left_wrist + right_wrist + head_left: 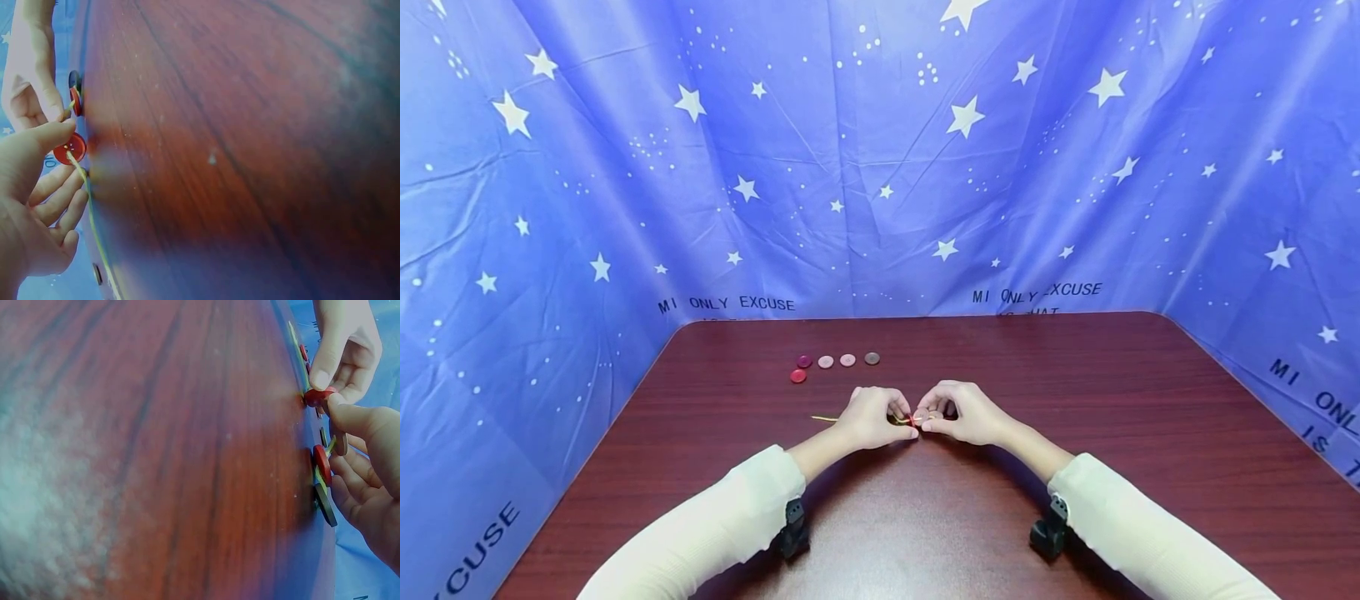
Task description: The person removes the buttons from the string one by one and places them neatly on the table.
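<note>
My left hand (pixel 871 417) pinches a red button (pixel 72 149) between thumb and fingers. A thin yellow string (pixel 94 219) runs through this button and trails off past the left hand. Close by on the right, almost fingertip to fingertip, my right hand (pixel 966 412) pinches the string where more buttons hang. A brownish button (pixel 340 442) lies against its fingers. Below that, another red button (pixel 322 464) and a dark button (pixel 325 506) hang on the string. The fingers partly hide where the string passes between the two hands.
On the dark red wooden table (pixel 1075 375), beyond the hands, lie loose buttons: a maroon one (pixel 804 361), a red one (pixel 798 376), two pale pink ones (pixel 826 362) and a grey-brown one (pixel 872 358). A blue star-patterned curtain (pixel 880 167) surrounds the table's far and side edges.
</note>
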`<act>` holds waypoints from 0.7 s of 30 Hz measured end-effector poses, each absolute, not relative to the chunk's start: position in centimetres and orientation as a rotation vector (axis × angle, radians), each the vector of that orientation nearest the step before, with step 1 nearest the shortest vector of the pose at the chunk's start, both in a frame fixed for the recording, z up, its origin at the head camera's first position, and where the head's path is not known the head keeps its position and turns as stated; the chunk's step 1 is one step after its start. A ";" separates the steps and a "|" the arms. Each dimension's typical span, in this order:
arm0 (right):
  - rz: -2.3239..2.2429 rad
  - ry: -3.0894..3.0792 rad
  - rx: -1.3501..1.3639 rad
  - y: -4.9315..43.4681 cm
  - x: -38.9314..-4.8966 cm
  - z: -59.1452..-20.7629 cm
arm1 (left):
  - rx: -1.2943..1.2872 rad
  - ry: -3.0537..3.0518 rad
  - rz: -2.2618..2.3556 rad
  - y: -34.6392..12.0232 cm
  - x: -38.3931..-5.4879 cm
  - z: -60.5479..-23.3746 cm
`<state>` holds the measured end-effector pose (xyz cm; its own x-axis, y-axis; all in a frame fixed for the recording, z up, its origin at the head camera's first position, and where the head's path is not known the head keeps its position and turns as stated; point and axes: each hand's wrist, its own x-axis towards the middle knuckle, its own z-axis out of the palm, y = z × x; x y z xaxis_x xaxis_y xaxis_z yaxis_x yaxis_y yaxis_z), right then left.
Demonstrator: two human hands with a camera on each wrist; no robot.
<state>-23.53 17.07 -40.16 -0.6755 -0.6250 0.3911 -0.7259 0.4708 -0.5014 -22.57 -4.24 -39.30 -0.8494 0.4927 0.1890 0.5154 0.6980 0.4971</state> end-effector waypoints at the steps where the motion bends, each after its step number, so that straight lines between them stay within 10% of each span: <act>1: 0.989 -2.560 1.186 17.1 -23.6 -40.2 | -0.854 -2.857 -0.862 -4.2 -22.6 -39.3; 21: 0.982 -2.547 1.153 17.3 -23.5 -39.9 | -0.857 -2.770 -1.418 -5.6 -23.6 -39.6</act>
<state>-23.54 17.32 -39.92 -0.6838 -0.6048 0.4083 -0.7223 0.4819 -0.4959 -23.57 -5.63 -39.60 -0.8554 0.4929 0.1591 0.4171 0.4737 0.7757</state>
